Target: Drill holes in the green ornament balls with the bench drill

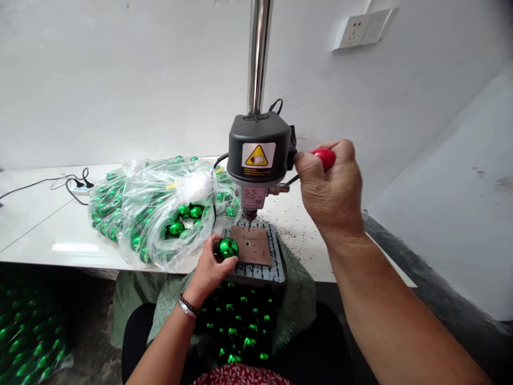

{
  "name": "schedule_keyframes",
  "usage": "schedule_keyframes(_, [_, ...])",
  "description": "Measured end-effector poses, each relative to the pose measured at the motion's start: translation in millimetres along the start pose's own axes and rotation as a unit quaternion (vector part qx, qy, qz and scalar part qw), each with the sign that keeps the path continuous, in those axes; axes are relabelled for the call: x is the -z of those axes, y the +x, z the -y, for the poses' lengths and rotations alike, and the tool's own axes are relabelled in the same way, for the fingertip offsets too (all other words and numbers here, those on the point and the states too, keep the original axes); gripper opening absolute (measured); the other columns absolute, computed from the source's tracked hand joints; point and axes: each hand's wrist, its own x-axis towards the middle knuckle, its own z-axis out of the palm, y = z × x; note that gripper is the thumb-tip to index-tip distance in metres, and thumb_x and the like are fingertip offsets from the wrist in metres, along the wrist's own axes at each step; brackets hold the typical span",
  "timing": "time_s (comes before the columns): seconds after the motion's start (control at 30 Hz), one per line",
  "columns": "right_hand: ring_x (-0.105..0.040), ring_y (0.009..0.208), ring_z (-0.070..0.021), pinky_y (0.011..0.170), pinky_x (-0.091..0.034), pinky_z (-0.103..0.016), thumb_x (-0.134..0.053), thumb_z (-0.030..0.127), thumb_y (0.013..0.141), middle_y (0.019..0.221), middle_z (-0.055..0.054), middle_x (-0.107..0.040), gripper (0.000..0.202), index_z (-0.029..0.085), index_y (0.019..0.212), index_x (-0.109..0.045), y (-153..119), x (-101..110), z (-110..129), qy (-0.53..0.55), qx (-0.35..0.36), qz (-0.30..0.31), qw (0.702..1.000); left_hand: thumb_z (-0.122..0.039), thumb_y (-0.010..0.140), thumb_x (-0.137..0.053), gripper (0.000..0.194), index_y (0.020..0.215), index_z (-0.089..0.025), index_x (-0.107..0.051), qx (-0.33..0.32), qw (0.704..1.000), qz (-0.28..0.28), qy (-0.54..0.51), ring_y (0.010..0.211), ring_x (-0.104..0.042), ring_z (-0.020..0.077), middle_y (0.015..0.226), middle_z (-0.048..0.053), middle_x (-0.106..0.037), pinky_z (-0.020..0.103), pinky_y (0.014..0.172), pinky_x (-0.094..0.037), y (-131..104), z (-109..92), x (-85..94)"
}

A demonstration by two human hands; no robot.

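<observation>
Right fingers [345,151] — seemingly curled — around red knob [325,158]

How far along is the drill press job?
Likely mid-batch. Done: dark chips around the brown board suggest some drilling. In hand: left hand holds a green ball at the board's edge; right hand grips the red knob. Remaining: possibly the bagged balls; can't tell which are drilled.

Drill press [259,147] on the counter [304,251], plate [260,246] on its base [276,272], your left hand [214,262] at the plate's left edge. Bag of balls [156,214] left of the press, power strip [82,187] farther left. Wall [120,69] behind, outlets [363,29] up right.
</observation>
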Motion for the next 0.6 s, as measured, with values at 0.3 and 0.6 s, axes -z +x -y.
schedule_keyframes(0.3, [-0.050, 0.070, -0.0075, 0.061, -0.045, -0.023, -0.054, 0.040, 0.088, 0.074, 0.002, -0.051, 0.021, 0.022, 0.085, -0.043, -2, -2, -1, 0.015, -0.011, 0.000, 1.000, -0.028, 0.072, -0.067, 0.053, 0.122, -0.017, -0.055, -0.056, 0.989, 0.093, 0.096, 0.112, -0.061, 0.0251, 0.122, 0.010, -0.065, 0.039, 0.101, -0.046, 17, -1, -4.7])
schedule_keyframes(0.6, [-0.059, 0.081, -0.0086, 0.068, -0.047, -0.024, -0.048, 0.044, 0.090, 0.081, 0.002, -0.053, 0.024, 0.021, 0.086, -0.041, 0, 2, 0, -0.010, 0.008, 0.029, 0.999, -0.036, 0.074, -0.070, 0.050, 0.118, -0.017, -0.054, -0.011, 0.990, 0.104, 0.099, 0.087, -0.063, 0.0197, 0.093, 0.004, -0.067, 0.035, 0.085, -0.049, 34, -5, -11.0])
